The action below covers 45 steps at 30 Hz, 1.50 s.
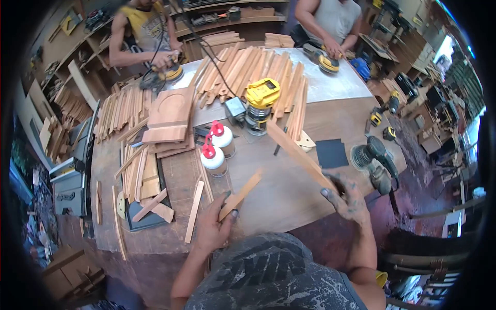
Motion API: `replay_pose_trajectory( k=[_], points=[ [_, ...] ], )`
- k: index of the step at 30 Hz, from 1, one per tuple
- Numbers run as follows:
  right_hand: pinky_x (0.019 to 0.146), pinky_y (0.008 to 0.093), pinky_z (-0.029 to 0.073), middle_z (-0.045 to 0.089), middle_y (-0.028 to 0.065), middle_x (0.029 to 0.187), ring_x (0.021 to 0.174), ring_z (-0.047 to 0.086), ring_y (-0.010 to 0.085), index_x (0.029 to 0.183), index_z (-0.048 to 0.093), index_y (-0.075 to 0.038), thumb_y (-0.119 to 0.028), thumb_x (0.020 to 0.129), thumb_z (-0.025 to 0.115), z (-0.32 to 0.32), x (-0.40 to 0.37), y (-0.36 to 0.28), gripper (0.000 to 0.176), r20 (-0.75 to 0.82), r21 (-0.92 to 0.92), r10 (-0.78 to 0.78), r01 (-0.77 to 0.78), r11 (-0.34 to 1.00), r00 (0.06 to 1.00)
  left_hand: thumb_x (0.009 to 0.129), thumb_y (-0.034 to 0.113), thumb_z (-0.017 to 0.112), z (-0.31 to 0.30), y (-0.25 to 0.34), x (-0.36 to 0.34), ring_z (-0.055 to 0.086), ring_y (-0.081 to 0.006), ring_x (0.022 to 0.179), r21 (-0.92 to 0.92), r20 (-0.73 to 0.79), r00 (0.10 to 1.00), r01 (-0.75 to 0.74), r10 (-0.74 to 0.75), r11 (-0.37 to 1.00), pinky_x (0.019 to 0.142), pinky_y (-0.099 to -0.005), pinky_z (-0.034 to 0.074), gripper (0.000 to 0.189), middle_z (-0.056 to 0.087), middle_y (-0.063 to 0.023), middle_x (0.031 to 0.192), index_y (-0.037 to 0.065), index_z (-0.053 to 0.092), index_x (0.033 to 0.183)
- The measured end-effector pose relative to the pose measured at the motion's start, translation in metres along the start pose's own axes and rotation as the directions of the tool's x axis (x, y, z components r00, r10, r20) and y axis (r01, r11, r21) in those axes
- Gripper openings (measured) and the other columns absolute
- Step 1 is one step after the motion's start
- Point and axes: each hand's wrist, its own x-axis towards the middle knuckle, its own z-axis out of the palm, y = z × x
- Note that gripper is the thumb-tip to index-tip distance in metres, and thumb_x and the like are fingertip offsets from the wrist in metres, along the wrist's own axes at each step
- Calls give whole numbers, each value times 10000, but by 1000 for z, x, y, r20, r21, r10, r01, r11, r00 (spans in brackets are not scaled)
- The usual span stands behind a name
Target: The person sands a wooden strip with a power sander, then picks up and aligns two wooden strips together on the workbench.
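Observation:
My left hand (pixel 213 227) is closed around the near end of a short wooden strip (pixel 244 192), which tilts up and to the right. In my right hand (pixel 351 200) is a longer wooden strip (pixel 297 154); it slants away to the upper left, its far end by the yellow-topped router (pixel 261 101). The two strips are apart, above the brown worktable (pixel 279 209). Left of the router, two white glue bottles (pixel 214 160) with red caps stand side by side. A thin pale strip (pixel 194 212) lies just left of my left hand.
Loose wooden strips (pixel 248 70) lie heaped at the back, with routed panels (pixel 168 116) to their left. A sander (pixel 380 163) and dark sandpaper sheet (pixel 330 153) lie at right. Across the table, two people hold sanders (pixel 172 73). Cordless drills (pixel 381 118) rest near the right edge.

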Motion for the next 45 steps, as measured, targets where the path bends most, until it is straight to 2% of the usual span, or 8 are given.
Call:
replay_pose_trajectory(
  k=[1, 4, 5, 8, 16, 25, 34, 45],
  points=[
    [687, 376, 502, 681, 140, 925, 712, 638, 286, 1381, 608, -16, -205, 941, 757, -6, -2, 9, 502, 59, -90, -156, 161, 983, 986, 953, 149, 747, -6, -3, 3, 690, -357, 839, 22, -12, 997, -72, 73, 997, 761, -445, 539, 446, 684, -192, 958, -4, 614, 1350],
    [785, 411, 515, 688, 155, 915, 796, 661, 342, 1347, 656, -27, -184, 925, 766, -32, -10, -8, 464, 231, -39, 93, -86, 996, 969, 967, 111, 699, -20, -1, 3, 716, -295, 944, 53, -31, 999, -29, 30, 998, 855, -393, 543, 448, 713, -178, 1032, -3, 610, 1391],
    [785, 390, 542, 738, 169, 974, 819, 701, 328, 1329, 674, -21, -146, 919, 775, -37, -10, -17, 441, 290, -114, 77, -46, 992, 954, 967, 120, 704, -23, 0, 4, 711, -301, 930, 73, -25, 999, -20, 22, 997, 845, -396, 540, 444, 711, -181, 1022, -3, 615, 1385],
    [759, 372, 568, 765, 189, 1059, 838, 739, 310, 1307, 691, -22, -125, 904, 794, -35, -4, -22, 428, 383, 60, -29, 6, 998, 924, 966, 149, 716, -30, 5, 4, 694, -320, 887, 135, -2, 1000, -5, 5, 991, 812, -405, 530, 439, 699, -188, 989, -4, 627, 1368],
    [654, 317, 535, 759, 187, 952, 742, 725, 217, 1237, 724, -1, -138, 866, 851, -19, -1, -17, 415, 338, 126, -100, 60, 990, 936, 941, 174, 736, -42, 19, 4, 653, -354, 809, 93, -18, 1000, 14, -13, 996, 751, -430, 509, 445, 666, -191, 915, -7, 648, 1338],
    [663, 330, 542, 770, 184, 994, 738, 716, 256, 1321, 703, -42, -100, 870, 832, -16, -5, -9, 473, 344, 112, -112, 78, 991, 932, 914, 166, 796, -18, 22, 3, 628, -313, 731, 192, -102, 992, -53, 74, 980, 642, -396, 508, 490, 617, -164, 886, 25, 647, 1359],
    [551, 337, 437, 670, 134, 763, 588, 580, 204, 1269, 723, -23, -172, 822, 881, -10, -4, 3, 497, 308, 118, -206, 177, 977, 929, 1020, 247, 688, 6, -4, 13, 606, -289, 727, -17, -125, 981, -154, 150, 988, 672, -407, 495, 446, 595, -147, 884, 21, 624, 1398],
    [533, 332, 432, 604, 96, 718, 572, 549, 196, 1323, 717, -93, -137, 827, 868, -8, -14, 12, 521, 245, 97, -232, 215, 972, 941, 1045, 239, 656, -6, 0, 21, 619, -255, 742, -24, -22, 991, -130, 129, 991, 689, -352, 501, 407, 611, -144, 873, -29, 647, 1352]
  ],
)
